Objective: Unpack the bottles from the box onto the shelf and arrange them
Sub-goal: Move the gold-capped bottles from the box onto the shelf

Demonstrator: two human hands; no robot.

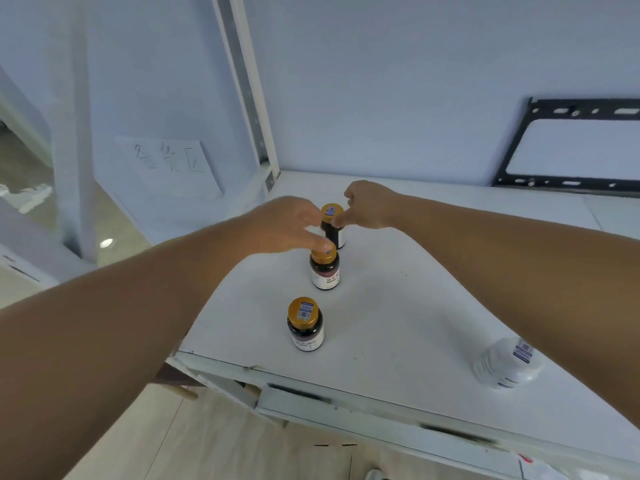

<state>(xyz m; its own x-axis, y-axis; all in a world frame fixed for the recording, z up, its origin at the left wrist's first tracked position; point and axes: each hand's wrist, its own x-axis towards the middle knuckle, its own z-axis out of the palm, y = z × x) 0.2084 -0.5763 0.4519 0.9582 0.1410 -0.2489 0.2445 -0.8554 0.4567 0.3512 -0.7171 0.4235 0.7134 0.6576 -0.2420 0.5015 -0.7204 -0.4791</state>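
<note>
Three small brown bottles stand in a row on the white shelf (398,306), each with a gold cap. The near bottle (305,325) stands alone. The middle bottle (325,271) and the far bottle (334,235) are close together, and I cannot tell if they touch. A white bottle (502,367) sits well off to the right, near the front edge, half hidden by the right arm. The box is not in view.

Both hands are at the far end of the row. The left hand (287,225) has its fingers mostly straight: one tip rests on the middle bottle's cap and the others reach the left side of the far cap (331,212). The right hand (369,202) has its fingers curled in, with one tip poking out to touch the right side of that cap. Neither hand wraps round a bottle - they look like they are nudging.

These bottles look hard and smooth, maybe glass, so they could break if knocked off. They seem light and a bit tall, so a push up at the cap may tip them. It would be safer to hold one round its body, or pinch the cap from both sides - the cap's edge looks easier to grip than the shiny side.
</note>
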